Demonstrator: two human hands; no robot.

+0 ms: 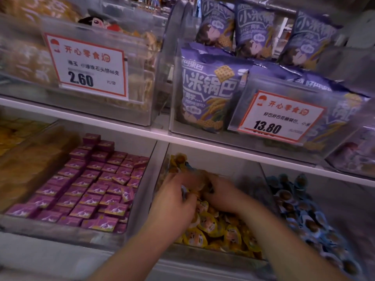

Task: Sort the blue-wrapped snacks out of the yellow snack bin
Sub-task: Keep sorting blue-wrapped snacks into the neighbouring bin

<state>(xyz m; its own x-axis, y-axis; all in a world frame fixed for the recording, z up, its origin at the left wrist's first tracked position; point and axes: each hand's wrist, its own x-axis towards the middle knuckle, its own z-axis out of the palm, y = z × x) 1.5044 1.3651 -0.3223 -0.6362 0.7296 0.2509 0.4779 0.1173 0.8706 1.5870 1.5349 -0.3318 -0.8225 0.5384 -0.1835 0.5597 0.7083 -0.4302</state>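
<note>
Fingers of both your hands, the left hand and the right hand, are buried in the yellow snack bin; a sliver of blue wrapper shows at the left fingers, but blur hides whether either hand holds anything. Raking this fast could flick yellow packs over the low front wall or leave a blue one buried, I'd judge. Blue-wrapped snacks fill the bin just right, purple boxes the left, and the shelf above crowds your reach
</note>
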